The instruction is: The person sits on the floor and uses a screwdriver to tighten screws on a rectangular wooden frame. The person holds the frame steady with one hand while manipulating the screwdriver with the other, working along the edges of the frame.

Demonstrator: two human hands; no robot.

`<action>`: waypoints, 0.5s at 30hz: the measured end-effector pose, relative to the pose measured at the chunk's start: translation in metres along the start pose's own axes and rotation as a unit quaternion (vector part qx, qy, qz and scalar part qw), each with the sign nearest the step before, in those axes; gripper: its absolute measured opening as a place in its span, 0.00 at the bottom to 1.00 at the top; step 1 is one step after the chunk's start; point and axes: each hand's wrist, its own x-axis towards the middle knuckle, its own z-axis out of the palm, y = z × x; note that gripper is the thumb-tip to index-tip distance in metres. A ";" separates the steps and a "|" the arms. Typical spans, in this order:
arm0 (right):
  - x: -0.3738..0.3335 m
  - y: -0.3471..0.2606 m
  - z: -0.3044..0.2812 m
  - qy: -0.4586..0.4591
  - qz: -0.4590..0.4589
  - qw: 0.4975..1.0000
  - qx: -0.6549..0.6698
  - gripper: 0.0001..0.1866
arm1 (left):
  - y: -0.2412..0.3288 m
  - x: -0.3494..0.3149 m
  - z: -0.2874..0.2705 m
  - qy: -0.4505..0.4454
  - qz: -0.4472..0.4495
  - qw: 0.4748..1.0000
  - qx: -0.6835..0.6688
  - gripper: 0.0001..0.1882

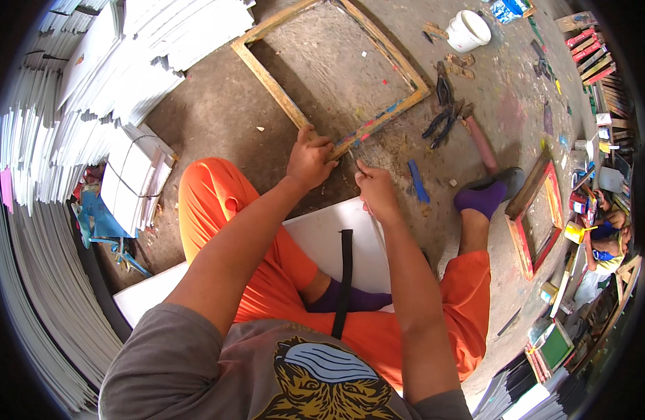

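A paint-stained wooden frame (277,87) lies on the floor in front of me, one corner pointing toward me. My left hand (310,159) is closed around that near corner. Just right of it, my right hand (378,190) pinches a thin, slender tool (352,159), its tip close to the frame's corner; its exact kind is too small to make out. Dark-handled pliers (444,120) lie to the right of the frame, beside a hammer (481,145) with a reddish handle. A blue strip (418,182) is on the floor near my right hand.
Tall stacks of white boards (91,77) fill the left side. A white bucket (469,31) stands at the far right. A red-edged frame (522,241) lies right of my foot. Another person (611,241) sits at the right edge among paint containers and wood pieces.
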 end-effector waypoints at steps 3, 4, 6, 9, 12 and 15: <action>0.006 0.014 -0.017 -0.147 0.128 0.930 0.311 0.22 | -0.001 0.001 -0.004 -0.002 0.025 1.000 -0.004 0.23; 0.010 0.020 -0.017 -0.187 0.151 0.887 0.394 0.20 | -0.002 0.001 -0.004 0.007 0.022 1.000 -0.007 0.22; 0.010 0.029 -0.008 -0.179 0.140 0.879 0.419 0.20 | -0.003 -0.002 -0.002 0.027 0.013 0.999 -0.014 0.21; 0.001 0.039 0.009 -0.166 0.122 0.867 0.455 0.21 | -0.003 -0.004 0.000 0.032 0.005 0.999 -0.037 0.21; -0.002 0.039 0.022 -0.015 -0.026 0.978 0.207 0.22 | 0.003 0.000 0.001 0.027 0.009 0.999 -0.029 0.22; -0.013 0.030 0.021 0.137 -0.160 0.963 -0.166 0.23 | 0.000 -0.003 -0.003 0.025 0.002 0.999 -0.027 0.22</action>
